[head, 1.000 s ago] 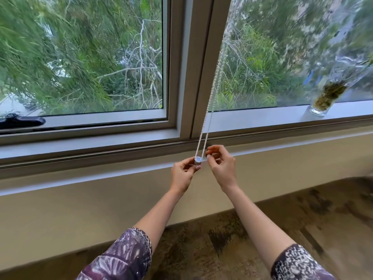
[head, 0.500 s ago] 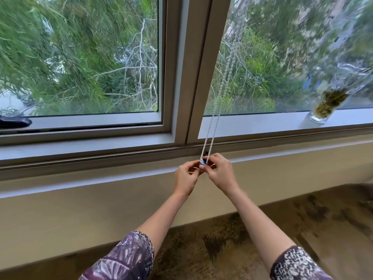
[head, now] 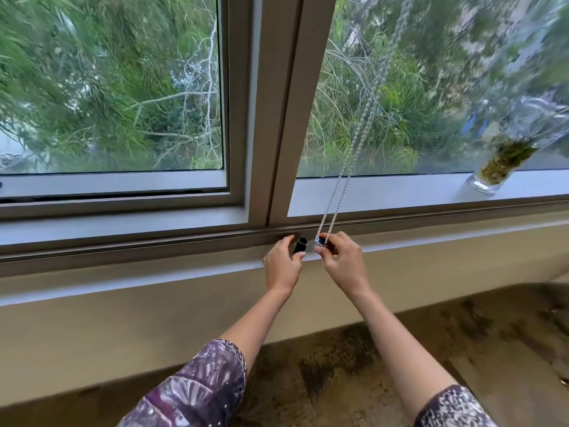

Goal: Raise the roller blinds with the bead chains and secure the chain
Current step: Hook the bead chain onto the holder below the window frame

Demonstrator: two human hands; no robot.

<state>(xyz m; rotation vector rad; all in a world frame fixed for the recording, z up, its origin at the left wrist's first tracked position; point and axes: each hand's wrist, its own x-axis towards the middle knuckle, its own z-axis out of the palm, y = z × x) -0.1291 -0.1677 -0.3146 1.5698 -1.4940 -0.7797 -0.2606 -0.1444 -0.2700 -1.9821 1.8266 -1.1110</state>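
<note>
A white bead chain [head: 354, 149] hangs as a double strand in front of the right window pane, slanting down to the sill. Its bottom loop runs through a small dark holder [head: 321, 241] that my right hand [head: 343, 262] pinches between thumb and fingertips. A short black tube-like fitting [head: 300, 245] stands at the sill's lower frame, just left of the holder. My left hand [head: 281, 266] curls around that fitting, thumb and fingers touching its sides. The blind itself is out of view above.
A grey window mullion [head: 277, 112] rises between the two panes, directly above my hands. A glass jar of greenish plant matter [head: 498, 167] stands on the sill at the right. Below the beige wall ledge [head: 123, 303] lies mottled brown floor.
My hands moved apart: the left went to the black fitting, now uncovered, while the right kept the chain's holder. The view shifted down and closer to the sill.
</note>
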